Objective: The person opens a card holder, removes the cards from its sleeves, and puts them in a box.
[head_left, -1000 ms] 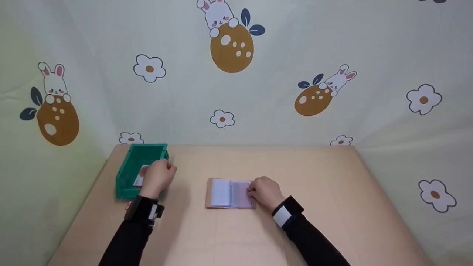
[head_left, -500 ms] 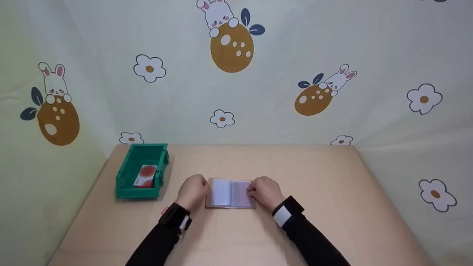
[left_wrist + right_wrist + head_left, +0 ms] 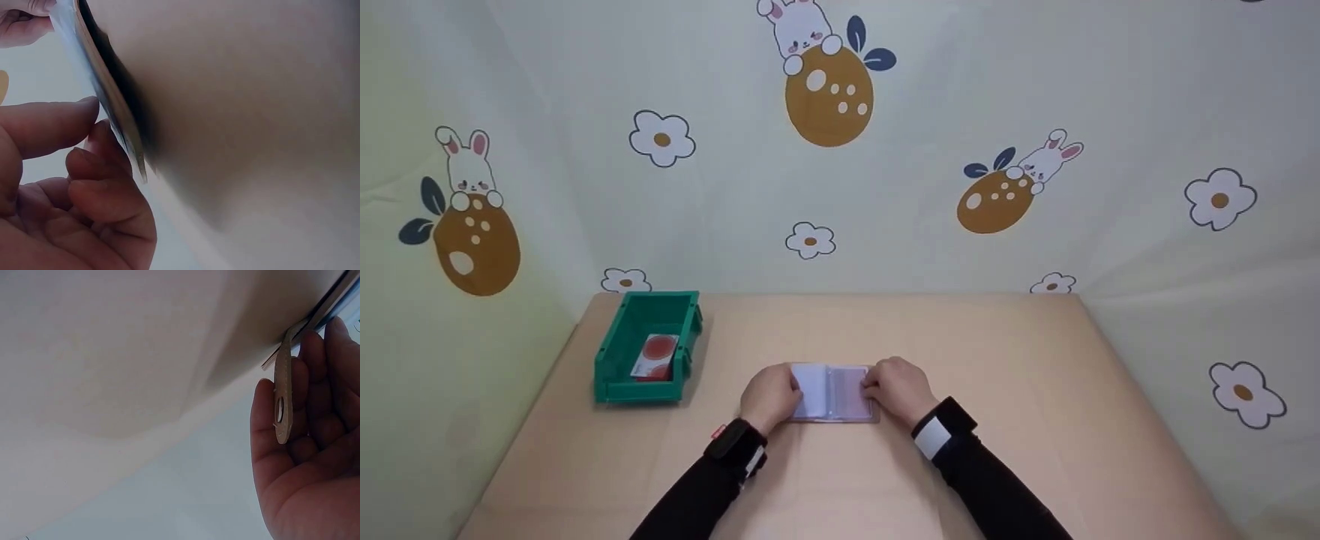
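Observation:
An open card holder (image 3: 829, 391) with a brown cover and clear plastic sleeves lies on the table in the head view. My left hand (image 3: 769, 395) pinches its left edge, thumb over the sleeves; the left wrist view shows the thumb and fingertips at the edge of the holder (image 3: 107, 84). At the opposite edge, my right hand (image 3: 901, 390) holds the right side, thumb on the sleeve. A strap with a metal snap (image 3: 283, 399) stands out from the cover against the right fingers in the right wrist view. Part of the cover is hidden behind the left hand.
A green bin (image 3: 639, 392) stands at the back left of the table (image 3: 960, 330). Inside it lies a white card with red circles (image 3: 658, 349), with something red beneath. A patterned cloth (image 3: 735, 187) hangs behind and at both sides.
My left hand has come from over the green bin, rightwards and toward me, onto the card holder's left edge. The right hand has stayed at the right edge.

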### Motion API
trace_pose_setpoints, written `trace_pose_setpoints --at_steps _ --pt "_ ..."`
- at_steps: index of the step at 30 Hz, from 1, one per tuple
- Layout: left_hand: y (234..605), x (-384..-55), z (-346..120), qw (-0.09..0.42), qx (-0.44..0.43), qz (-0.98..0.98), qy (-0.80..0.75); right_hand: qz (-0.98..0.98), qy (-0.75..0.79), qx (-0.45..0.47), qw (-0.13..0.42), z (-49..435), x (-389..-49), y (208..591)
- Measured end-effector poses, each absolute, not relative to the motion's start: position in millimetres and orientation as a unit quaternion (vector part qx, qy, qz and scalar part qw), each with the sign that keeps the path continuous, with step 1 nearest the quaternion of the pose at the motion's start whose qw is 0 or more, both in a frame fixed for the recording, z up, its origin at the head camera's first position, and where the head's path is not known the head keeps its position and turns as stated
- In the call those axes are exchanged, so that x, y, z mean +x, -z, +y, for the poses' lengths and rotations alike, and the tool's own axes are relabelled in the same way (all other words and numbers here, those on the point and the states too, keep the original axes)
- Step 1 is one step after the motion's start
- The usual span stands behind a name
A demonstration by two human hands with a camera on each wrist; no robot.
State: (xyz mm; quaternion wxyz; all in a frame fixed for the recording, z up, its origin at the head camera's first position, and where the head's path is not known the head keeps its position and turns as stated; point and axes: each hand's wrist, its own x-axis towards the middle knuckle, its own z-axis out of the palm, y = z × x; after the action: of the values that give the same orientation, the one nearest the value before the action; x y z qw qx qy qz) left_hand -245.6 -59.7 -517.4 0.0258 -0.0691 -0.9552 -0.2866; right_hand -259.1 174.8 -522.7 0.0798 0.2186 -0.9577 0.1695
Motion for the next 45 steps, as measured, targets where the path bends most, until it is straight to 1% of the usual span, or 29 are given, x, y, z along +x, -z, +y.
trace_pose_setpoints --at_steps 13,19,30,36,45 --pt "516 -247 -57 0.007 -0.056 -0.959 0.277 -0.957 -0.169 0.222 0.080 174 -258 523" --pt "515 -247 -54 0.009 -0.053 -0.964 0.262 -0.957 -0.172 0.221 0.078 174 -259 523" --pt "516 -247 -51 0.011 -0.045 -0.967 0.251 -0.956 -0.164 0.221 0.097 173 -266 517" --pt "516 -246 -52 0.021 -0.053 -0.966 0.253 -0.957 -0.163 0.222 0.094 172 -268 514" --pt "518 -246 -54 0.031 -0.068 -0.961 0.265 -0.957 -0.144 0.228 0.105 172 -268 520"
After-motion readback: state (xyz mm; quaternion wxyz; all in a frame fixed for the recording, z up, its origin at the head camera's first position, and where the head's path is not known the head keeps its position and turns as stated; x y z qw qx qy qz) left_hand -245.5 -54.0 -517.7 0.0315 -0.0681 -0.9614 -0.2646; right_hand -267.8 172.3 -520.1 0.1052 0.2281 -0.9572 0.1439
